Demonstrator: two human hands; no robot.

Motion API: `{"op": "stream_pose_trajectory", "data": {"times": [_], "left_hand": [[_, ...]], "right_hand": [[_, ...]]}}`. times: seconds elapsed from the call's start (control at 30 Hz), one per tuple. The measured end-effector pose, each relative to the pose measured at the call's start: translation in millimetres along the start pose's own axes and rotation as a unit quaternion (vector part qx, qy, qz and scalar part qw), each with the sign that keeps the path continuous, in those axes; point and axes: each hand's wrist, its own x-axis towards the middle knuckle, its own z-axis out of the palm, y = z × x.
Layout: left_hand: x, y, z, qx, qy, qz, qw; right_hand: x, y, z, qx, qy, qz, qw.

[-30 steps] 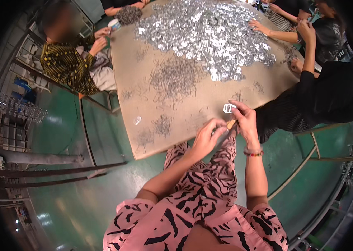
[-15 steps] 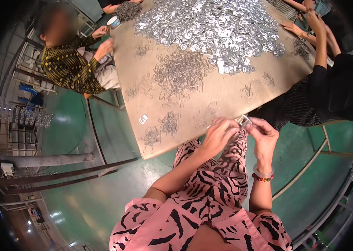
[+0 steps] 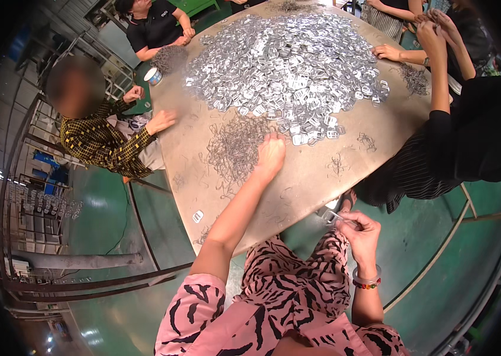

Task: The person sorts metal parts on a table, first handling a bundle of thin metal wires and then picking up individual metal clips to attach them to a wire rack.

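My left hand (image 3: 271, 155) reaches out over the table, its fingers drawn together at the right edge of a loose pile of thin bent wire pieces (image 3: 233, 145). Whatever its fingertips hold, if anything, is hidden. Close by on the right lies the near tip of a big heap of silver metal buckles (image 3: 286, 65). Over my lap, just off the table's front edge, my right hand (image 3: 362, 234) is closed on a silver buckle (image 3: 329, 215) between thumb and fingers. A single buckle (image 3: 198, 216) lies apart near the table's left corner.
The tan table (image 3: 298, 190) has smaller wire clusters (image 3: 336, 166) scattered on it. A person in a checked shirt (image 3: 105, 139) sits at the left edge, near a white-and-blue tub (image 3: 152, 76). A person in black (image 3: 482, 130) sits close on my right; others sit at the far side.
My left hand has left the buckle and moved forward to the wire pile. My right hand keeps the buckle, slightly lower. The view has tilted, showing more of the far side.
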Motion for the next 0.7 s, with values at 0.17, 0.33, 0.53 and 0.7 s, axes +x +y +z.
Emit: {"op": "stream_pose_trajectory", "data": {"times": [0.17, 0.33, 0.53, 0.7], "left_hand": [[-28, 14, -25, -0.086, 0.011, -0.063, 0.994], [-109, 73, -69, -0.486, 0.007, 0.019, 0.874], [-169, 135, -98, -0.404, 0.075, 0.104, 0.906], [-174, 143, -95, -0.390, 0.134, 0.106, 0.905]], "right_hand": [[-14, -8, 1, -0.067, 0.020, 0.020, 0.997], [-22, 4, 6, -0.038, 0.023, -0.017, 0.999], [-32, 8, 15, 0.021, 0.069, -0.032, 0.997], [-38, 4, 21, 0.023, 0.080, -0.079, 0.993]]}}
